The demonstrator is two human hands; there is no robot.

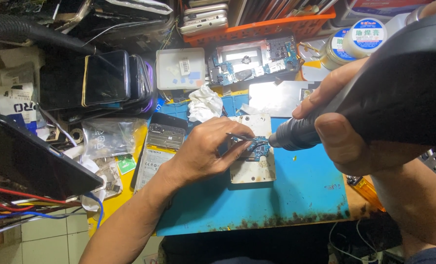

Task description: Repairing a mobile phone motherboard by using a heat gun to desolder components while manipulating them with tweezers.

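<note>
The left hand [206, 149] rests on the worn blue rubber work mat [296, 195], fingers pinched narrow around a pair of thin metal tweezers [242, 137]. The tweezer tips point right and meet the small blue circuit board [258, 148]. That board lies on a pale, stained rectangular metal plate [252, 166], near the plate's right edge and about halfway down it.

The right hand [345, 127] is wrapped around the dark grey barrel of a hot-air handpiece [374, 98], thumb on the near side and fingers curled over the top. The nozzle tip sits just right of the circuit board, close to the tweezer tips; contact cannot be determined.

The plate sits near the mat's far edge. Right of it and toward the person, the mat surface is bare as far as the mat's scorched, crumbling front edge [276, 222], which runs along the front of the bench. An orange lighter [367, 190] lies at the mat's right edge, under the right wrist.

To the left, a phone back frame with a yellow-edged sheet [154, 156] borders the left forearm. A crumpled white tissue [204, 103] lies just beyond the plate, with an opened phone chassis [252, 61] behind it. Stacked dark phones [110, 78] crowd the far left.
</note>
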